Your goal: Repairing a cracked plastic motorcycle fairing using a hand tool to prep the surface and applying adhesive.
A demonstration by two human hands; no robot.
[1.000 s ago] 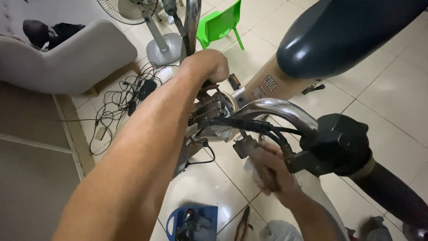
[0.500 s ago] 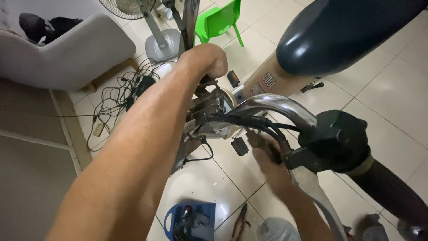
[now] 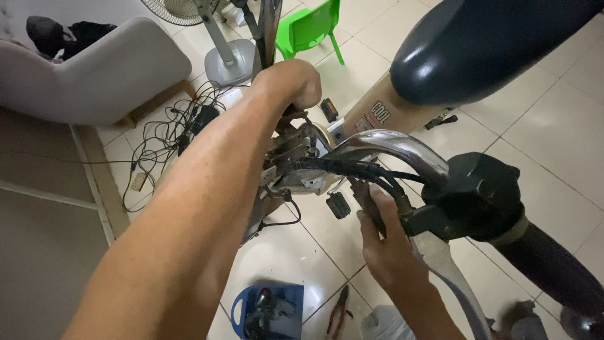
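Left hand [image 3: 290, 80]: closed in a fist, arm stretched forward across the middle of the view; it grips something at the front of the scooter, but the fist hides what it holds.
Right hand [image 3: 384, 242]: reaches up from below, fingers held together and slightly curled, fingertips touching the wire bundle under the handlebar; whether it pinches a wire I cannot tell.
Wire bundle [image 3: 343, 169]: black cables running along the underside of the handlebar, from the exposed front parts toward the grip housing.
Handlebar [image 3: 393, 148]: a curved chrome tube, arching from the middle of the scooter to the right.
Grip housing [image 3: 481, 195]: a black block on the right end of the handlebar, just beside the right hand, with a dark grip running off to the lower right.
Connector [image 3: 338, 204]: a small black plug hanging just left of the right hand.
Seat [image 3: 484, 44]: dark and rounded, top right.
Floor [image 3: 553, 119]: pale tiles.
Pliers [image 3: 338, 311]: red-handled, lying on the floor below the hands.
Blue box [image 3: 267, 310]: on the floor beside the pliers, holding small parts.
Green chair [image 3: 309, 25]: small, plastic, far back.
Fan [image 3: 229, 60]: grey base by the chair.
Sofa [image 3: 94, 75]: grey, upper left, with loose cords [image 3: 167, 135] on the floor in front.
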